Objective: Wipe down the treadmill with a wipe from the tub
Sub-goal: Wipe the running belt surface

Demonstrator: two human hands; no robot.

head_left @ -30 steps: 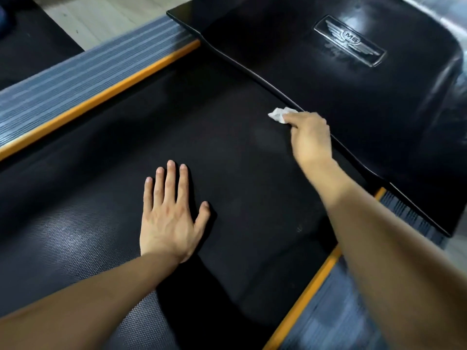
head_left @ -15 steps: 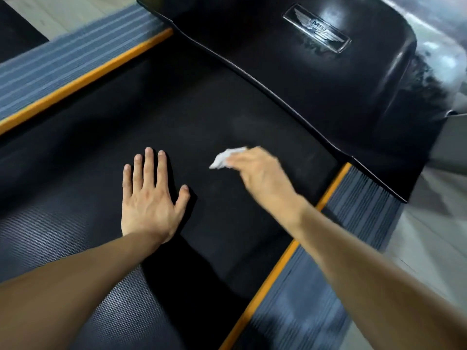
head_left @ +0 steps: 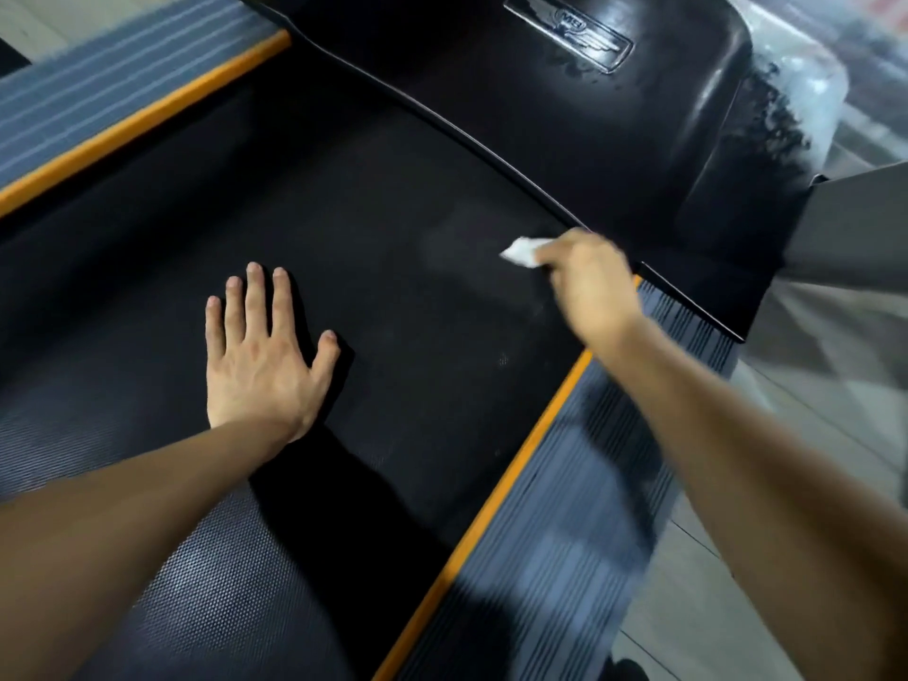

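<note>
The treadmill's black textured belt (head_left: 393,297) fills the middle of the head view. My left hand (head_left: 260,356) lies flat on the belt with its fingers straight and spread. My right hand (head_left: 589,282) is blurred and holds a small crumpled white wipe (head_left: 523,251) against the belt, close to the curved edge of the glossy black motor cover (head_left: 565,125). A faint damp smear shows on the belt just left of the wipe. The tub is not in view.
Grey ribbed side rails with orange trim run along both sides of the belt, left (head_left: 113,100) and right (head_left: 565,533). A winged badge (head_left: 570,29) sits on the motor cover. Pale floor (head_left: 835,410) lies beyond the right rail.
My right hand swept the wipe from the cover's edge down toward my left hand, then back out toward the right front corner of the belt. My left hand stayed flat in place.
</note>
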